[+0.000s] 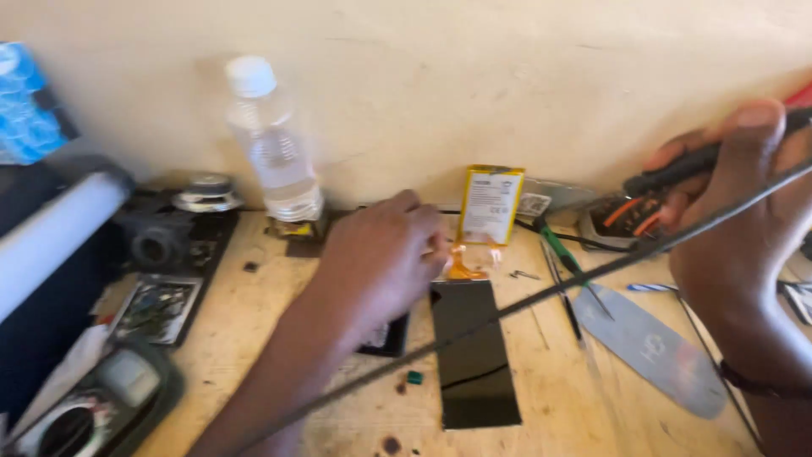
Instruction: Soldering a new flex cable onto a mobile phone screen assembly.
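On the worktop (254,296), my left hand (381,262) is resting over the dark phone screen panel (474,355), grip loosely curled, near the yellow battery (491,203), my right hand (744,203) is gripping a black tool (677,173) at far right.

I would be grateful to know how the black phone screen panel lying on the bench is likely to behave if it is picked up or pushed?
The black screen panel looks thin and flat, so probably light, stiff and fragile. Its glossy face would likely slide on the wooden bench. An orange flex strip at its top end, beside the left hand, looks floppy and easily torn.
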